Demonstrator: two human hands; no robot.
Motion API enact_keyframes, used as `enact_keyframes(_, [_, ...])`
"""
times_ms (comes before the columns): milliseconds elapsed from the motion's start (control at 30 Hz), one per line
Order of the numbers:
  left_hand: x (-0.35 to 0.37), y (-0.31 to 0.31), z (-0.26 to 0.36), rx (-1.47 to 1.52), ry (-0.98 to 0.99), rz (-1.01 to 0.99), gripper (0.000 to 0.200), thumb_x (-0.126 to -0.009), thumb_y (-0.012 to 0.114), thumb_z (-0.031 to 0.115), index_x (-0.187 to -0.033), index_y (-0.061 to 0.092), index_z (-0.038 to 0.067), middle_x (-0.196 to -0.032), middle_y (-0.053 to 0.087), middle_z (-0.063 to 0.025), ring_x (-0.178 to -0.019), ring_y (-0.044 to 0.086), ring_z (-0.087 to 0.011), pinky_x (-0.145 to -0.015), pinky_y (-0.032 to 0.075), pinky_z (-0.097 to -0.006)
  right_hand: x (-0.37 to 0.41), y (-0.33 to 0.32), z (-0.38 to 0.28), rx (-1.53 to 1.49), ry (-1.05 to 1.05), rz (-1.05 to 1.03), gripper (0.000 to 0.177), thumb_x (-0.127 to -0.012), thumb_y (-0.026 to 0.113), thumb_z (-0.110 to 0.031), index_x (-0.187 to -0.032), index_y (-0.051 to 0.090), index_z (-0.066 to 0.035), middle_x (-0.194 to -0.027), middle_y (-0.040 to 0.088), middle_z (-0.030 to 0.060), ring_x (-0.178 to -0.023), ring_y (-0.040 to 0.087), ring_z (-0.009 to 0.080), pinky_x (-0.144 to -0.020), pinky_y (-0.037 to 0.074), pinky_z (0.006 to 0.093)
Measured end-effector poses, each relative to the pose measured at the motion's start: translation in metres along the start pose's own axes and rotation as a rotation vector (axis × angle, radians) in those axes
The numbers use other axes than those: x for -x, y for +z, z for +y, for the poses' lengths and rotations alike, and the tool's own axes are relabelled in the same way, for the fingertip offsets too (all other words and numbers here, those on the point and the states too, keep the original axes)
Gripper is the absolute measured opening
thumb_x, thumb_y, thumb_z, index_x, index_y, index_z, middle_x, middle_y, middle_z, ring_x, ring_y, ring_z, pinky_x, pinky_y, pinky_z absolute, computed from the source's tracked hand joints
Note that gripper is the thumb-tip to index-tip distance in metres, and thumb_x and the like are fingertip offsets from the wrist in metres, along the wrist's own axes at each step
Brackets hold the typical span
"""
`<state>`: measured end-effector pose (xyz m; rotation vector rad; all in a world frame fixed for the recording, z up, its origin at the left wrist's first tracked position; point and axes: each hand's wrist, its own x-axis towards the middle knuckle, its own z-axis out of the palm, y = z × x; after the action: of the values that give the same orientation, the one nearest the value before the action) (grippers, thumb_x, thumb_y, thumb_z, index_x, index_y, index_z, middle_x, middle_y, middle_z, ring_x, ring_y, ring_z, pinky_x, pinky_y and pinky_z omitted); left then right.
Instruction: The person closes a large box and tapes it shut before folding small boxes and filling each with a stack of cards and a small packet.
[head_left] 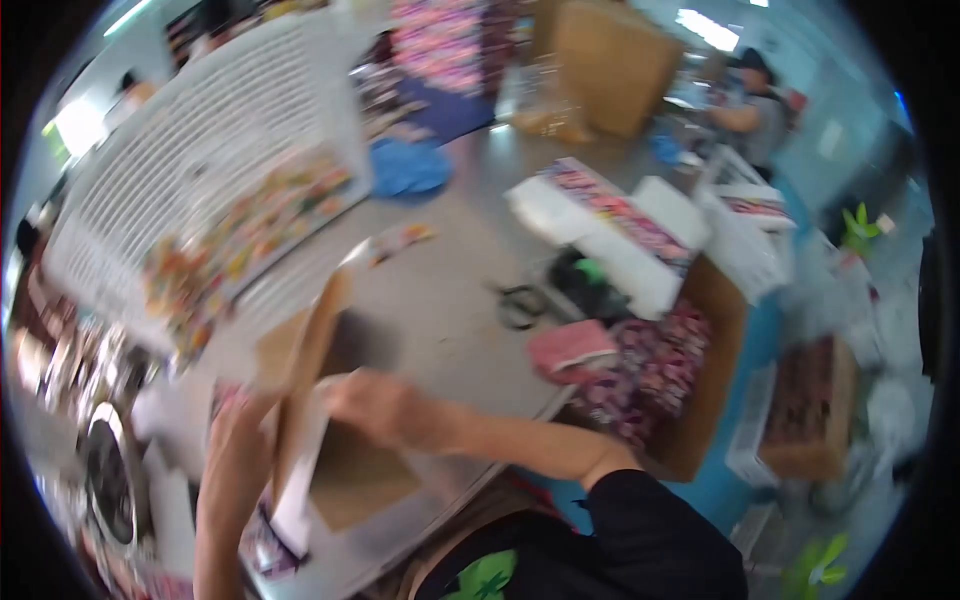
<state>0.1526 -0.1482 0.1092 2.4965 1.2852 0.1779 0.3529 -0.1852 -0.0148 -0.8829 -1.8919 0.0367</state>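
An unfolded cardboard box (362, 482) stands on the metal table with its flaps spread, somewhat blurred by motion. My left hand (240, 435) grips the left side of the box at its upright panel, its fingertips partly hidden behind the board. My right hand (385, 408) is closed at the inner side of the same panel, fingers pinched on the cardboard. Printed packaging (270, 550) lies by the box near the table's front edge. Further right on the table are black-handled scissors (522, 306).
A white slatted crate (225, 110) holds many small colourful packets at the left. A blue plastic piece (408, 168) lies beside it. At right, an open carton (722, 370) contains printed packs and a pink cloth (572, 350). A person (755, 110) works at the back.
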Motion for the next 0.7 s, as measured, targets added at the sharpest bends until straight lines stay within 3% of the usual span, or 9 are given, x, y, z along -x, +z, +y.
enact_keyframes(133, [-0.001, -0.019, 0.022, -0.105, -0.077, 0.126, 0.042, -0.079, 0.045, -0.008, -0.117, 0.061, 0.0, -0.101, 0.064, -0.0226, -0.099, 0.059, -0.0391, -0.087, 0.045, -0.0452, -0.015, -0.022, -0.016, 0.271, -0.013, -0.161, 0.012, -0.087, 0.055, -0.01, -0.097, 0.06, -0.006, -0.1, 0.06, 0.0109, -0.094, 0.06, 0.028, -0.078, 0.05, 0.0388])
enact_keyframes(300, [-0.002, -0.049, 0.038, -0.566, -0.174, 0.283, 0.037, -0.083, 0.051, -0.002, -0.119, 0.059, -0.004, -0.095, 0.066, -0.0219, -0.088, 0.064, -0.0406, -0.078, 0.049, -0.0428, -0.026, -0.008, -0.015, 0.256, -0.165, 0.037, 0.015, -0.085, 0.06, -0.014, -0.097, 0.06, -0.005, -0.088, 0.059, 0.0111, -0.087, 0.061, 0.0262, -0.075, 0.049, 0.0365])
enact_keyframes(367, [-0.002, -0.072, 0.033, -0.644, -0.212, 0.285, 0.036, -0.085, 0.052, 0.0, -0.12, 0.058, -0.004, -0.096, 0.067, -0.0216, -0.088, 0.064, -0.0397, -0.077, 0.05, -0.0418, -0.034, -0.006, -0.021, -0.053, -0.03, -0.25, 0.018, -0.084, 0.063, -0.014, -0.098, 0.06, -0.003, -0.085, 0.061, 0.012, -0.082, 0.062, 0.0272, -0.074, 0.05, 0.0352])
enact_keyframes(433, [-0.012, -0.116, 0.014, -0.704, -0.034, 0.443, 0.011, -0.081, 0.047, 0.002, -0.084, 0.056, -0.005, -0.075, 0.06, -0.025, -0.07, 0.059, -0.043, -0.062, 0.044, -0.049, -0.033, -0.006, -0.025, -0.222, 0.047, -0.395, 0.02, -0.084, 0.065, -0.014, -0.099, 0.06, -0.002, -0.084, 0.061, 0.0125, -0.079, 0.063, 0.0277, -0.073, 0.051, 0.0346])
enact_keyframes(467, [-0.023, -0.131, 0.004, -0.733, 0.054, 0.522, 0.018, -0.079, 0.045, 0.002, -0.067, 0.054, -0.006, -0.065, 0.056, -0.0267, -0.061, 0.057, -0.0446, -0.054, 0.041, -0.0525, -0.031, -0.009, -0.026, -0.367, 0.205, -0.351, 0.022, -0.084, 0.066, -0.015, -0.099, 0.06, -0.001, -0.084, 0.063, 0.0134, -0.078, 0.064, 0.0279, -0.072, 0.051, 0.0346])
enact_keyframes(533, [-0.061, -0.15, -0.009, -0.606, -0.133, 0.374, 0.022, -0.073, 0.044, 0.006, -0.077, 0.055, -0.012, -0.078, 0.058, -0.0353, -0.078, 0.056, -0.0509, -0.072, 0.039, -0.0566, -0.032, -0.013, -0.027, -0.654, 0.519, -0.259, 0.026, -0.084, 0.068, -0.017, -0.101, 0.06, 0.001, -0.085, 0.066, 0.0151, -0.077, 0.066, 0.0282, -0.069, 0.052, 0.0347])
enact_keyframes(567, [-0.084, -0.148, -0.029, -0.612, -0.148, 0.365, 0.022, -0.073, 0.044, 0.006, -0.077, 0.055, -0.012, -0.078, 0.058, -0.0353, -0.078, 0.056, -0.0509, -0.072, 0.039, -0.0566, -0.028, -0.009, -0.014, -0.554, 0.541, -0.276, 0.027, -0.084, 0.068, -0.019, -0.103, 0.06, -0.001, -0.088, 0.067, 0.0156, -0.08, 0.067, 0.0273, -0.069, 0.053, 0.0346])
enact_keyframes(667, [-0.128, -0.101, -0.12, -0.158, 0.019, 0.503, 0.038, -0.095, 0.055, 0.024, -0.127, 0.057, 0.002, -0.118, 0.061, -0.0174, -0.11, 0.058, -0.0234, -0.091, 0.044, -0.0383, -0.018, -0.013, 0.022, -0.596, 0.835, -0.478, 0.031, -0.082, 0.07, -0.023, -0.107, 0.063, -0.005, -0.09, 0.068, 0.0169, -0.08, 0.068, 0.0279, -0.067, 0.053, 0.0356])
enact_keyframes(700, [-0.115, -0.093, -0.105, -0.152, 0.137, 0.506, 0.044, -0.096, 0.055, 0.028, -0.132, 0.054, 0.004, -0.123, 0.059, -0.0179, -0.114, 0.056, -0.0229, -0.096, 0.042, -0.0369, 0.01, 0.009, 0.047, -0.426, 0.482, -0.237, 0.029, -0.082, 0.07, -0.022, -0.106, 0.064, -0.006, -0.09, 0.067, 0.0184, -0.07, 0.066, 0.0319, -0.064, 0.053, 0.0382])
